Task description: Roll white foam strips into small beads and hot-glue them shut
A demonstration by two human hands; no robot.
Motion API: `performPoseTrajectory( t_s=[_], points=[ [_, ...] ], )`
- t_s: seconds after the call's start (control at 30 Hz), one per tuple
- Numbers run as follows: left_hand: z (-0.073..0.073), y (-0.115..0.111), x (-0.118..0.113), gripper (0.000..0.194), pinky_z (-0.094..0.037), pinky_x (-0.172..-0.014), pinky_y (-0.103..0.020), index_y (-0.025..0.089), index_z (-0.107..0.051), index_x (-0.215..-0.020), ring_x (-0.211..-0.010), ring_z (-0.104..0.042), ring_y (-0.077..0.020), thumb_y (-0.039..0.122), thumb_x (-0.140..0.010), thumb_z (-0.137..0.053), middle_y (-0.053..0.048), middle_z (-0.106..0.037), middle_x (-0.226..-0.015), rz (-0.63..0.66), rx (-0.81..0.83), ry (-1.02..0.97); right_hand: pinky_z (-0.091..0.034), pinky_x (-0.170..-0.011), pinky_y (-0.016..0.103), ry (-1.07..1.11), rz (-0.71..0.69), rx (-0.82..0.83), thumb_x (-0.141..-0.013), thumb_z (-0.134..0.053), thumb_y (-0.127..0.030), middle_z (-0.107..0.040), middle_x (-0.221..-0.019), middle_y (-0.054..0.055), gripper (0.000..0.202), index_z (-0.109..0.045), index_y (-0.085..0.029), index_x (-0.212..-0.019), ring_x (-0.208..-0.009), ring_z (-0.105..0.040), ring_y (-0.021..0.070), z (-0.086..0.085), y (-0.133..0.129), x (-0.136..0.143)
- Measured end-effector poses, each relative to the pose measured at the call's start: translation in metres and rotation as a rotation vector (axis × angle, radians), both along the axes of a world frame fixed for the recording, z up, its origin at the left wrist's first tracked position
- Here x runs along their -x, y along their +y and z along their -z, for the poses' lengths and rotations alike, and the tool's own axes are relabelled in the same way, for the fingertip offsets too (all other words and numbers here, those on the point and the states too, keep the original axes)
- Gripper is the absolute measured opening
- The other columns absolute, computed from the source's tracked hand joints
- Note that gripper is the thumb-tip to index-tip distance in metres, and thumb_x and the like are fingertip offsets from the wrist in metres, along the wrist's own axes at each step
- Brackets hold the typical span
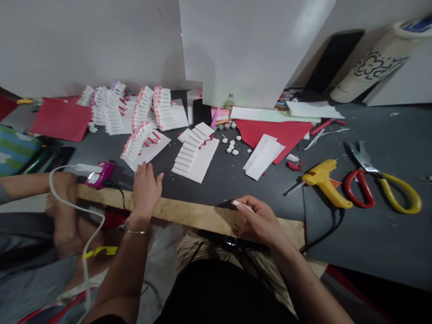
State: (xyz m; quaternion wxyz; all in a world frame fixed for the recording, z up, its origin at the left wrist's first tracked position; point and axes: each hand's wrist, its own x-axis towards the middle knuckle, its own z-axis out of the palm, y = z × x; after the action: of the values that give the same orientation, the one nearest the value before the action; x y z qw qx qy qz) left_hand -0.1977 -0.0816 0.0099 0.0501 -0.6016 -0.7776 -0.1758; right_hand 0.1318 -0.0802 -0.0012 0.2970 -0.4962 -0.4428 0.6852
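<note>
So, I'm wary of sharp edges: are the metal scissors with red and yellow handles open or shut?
Open. The metal scissors with red and yellow handles lie with their blade tips apart and the handle loops spread.

Count in view: staircase models (pixel 185 157), at least five; glue gun (pixel 322 179), one; scissors (pixel 367 165), one pair; purple device (pixel 103 174), one; bottle (pixel 369 65), one; held white piece (pixel 244 206), one.

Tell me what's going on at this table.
The person's right hand pinches a small white strip at the front of the dark table. The open left hand is by the near edge of a pink-dotted stepped model; whether it touches is unclear. A plain white stepped model sits farther back, between the hands. A yellow glue gun and scissors lie to the right.
</note>
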Motion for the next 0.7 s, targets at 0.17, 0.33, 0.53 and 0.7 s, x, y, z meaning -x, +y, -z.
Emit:
performPoseTrajectory(
  t_s=[0.17,0.33,0.53,0.7],
  points=[
    [-0.018,-0.009,-0.080,0.031,-0.050,-0.099,-0.043,0.018,-0.066,-0.119,-0.108,-0.063,-0.0241,0.035,-0.098,-0.051,-0.012,-0.070,-0.112,0.416,-0.120,-0.338,-0.028,-0.050,0.023,0.058,-0.012,0.036,-0.068,-0.075,-0.063,-0.049,-0.059,-0.004,0.047,-0.067,-0.018,-0.078,-0.054,-0.036,0.0090,0.000,-0.002,0.000],
    [-0.011,-0.014,-0.152,0.034,-0.055,-0.076,-0.028,0.019,-0.069,-0.116,-0.083,-0.065,-0.0145,0.040,-0.089,-0.067,-0.006,-0.068,-0.094,0.770,0.011,-0.881,-0.035,-0.054,0.023,0.210,-0.047,0.124,-0.067,-0.078,-0.060,-0.054,-0.064,-0.003,0.046,-0.064,-0.018,-0.078,-0.057,-0.042,0.0091,-0.004,-0.004,-0.005],
    [-0.006,-0.009,-0.159,0.025,-0.055,-0.073,-0.027,0.019,-0.075,-0.095,-0.081,-0.064,-0.0134,0.041,-0.085,-0.070,-0.005,-0.066,-0.088,0.733,0.018,-1.043,-0.022,-0.045,0.021,0.357,-0.043,0.219,-0.064,-0.081,-0.060,-0.036,-0.048,-0.010,0.050,-0.050,-0.020,-0.066,-0.045,-0.024,0.0047,-0.010,-0.004,-0.003],
    [-0.010,-0.005,-0.157,0.025,-0.055,-0.071,-0.027,0.018,-0.076,-0.090,-0.077,-0.064,-0.0132,0.041,-0.087,-0.069,-0.006,-0.068,-0.086,0.744,0.001,-0.992,-0.020,-0.045,0.021,0.324,-0.078,0.207,-0.066,-0.078,-0.063,-0.036,-0.049,-0.010,0.050,-0.052,-0.020,-0.071,-0.045,-0.024,0.0049,-0.010,-0.002,-0.003]
  ],
)
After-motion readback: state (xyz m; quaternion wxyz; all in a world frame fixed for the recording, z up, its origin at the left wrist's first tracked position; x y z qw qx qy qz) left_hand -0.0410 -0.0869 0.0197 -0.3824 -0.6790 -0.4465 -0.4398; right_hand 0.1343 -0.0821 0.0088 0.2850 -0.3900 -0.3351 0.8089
